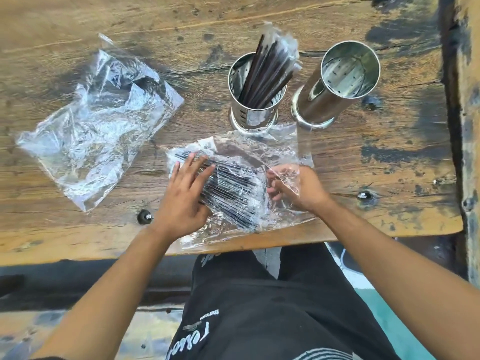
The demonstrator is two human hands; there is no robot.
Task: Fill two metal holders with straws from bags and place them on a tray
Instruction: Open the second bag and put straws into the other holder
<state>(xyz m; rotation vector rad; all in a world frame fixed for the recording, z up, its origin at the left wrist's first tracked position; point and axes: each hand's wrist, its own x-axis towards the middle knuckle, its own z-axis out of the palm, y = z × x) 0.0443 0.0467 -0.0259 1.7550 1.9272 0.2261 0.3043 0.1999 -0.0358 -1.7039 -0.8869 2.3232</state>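
Note:
Two shiny metal holders stand on the wooden table. The left holder has a bunch of wrapped dark straws leaning in it. The right holder is empty inside. In front of them lies a clear bag of dark straws at the table's near edge. My left hand lies flat on the bag's left side with fingers spread. My right hand is reaching inside the bag's open right end, its fingers curled and seen through the plastic.
An empty crumpled clear bag lies at the left of the table. Bolt heads stick up at the near edge and at the right. A worn wooden beam runs along the right side. No tray is in view.

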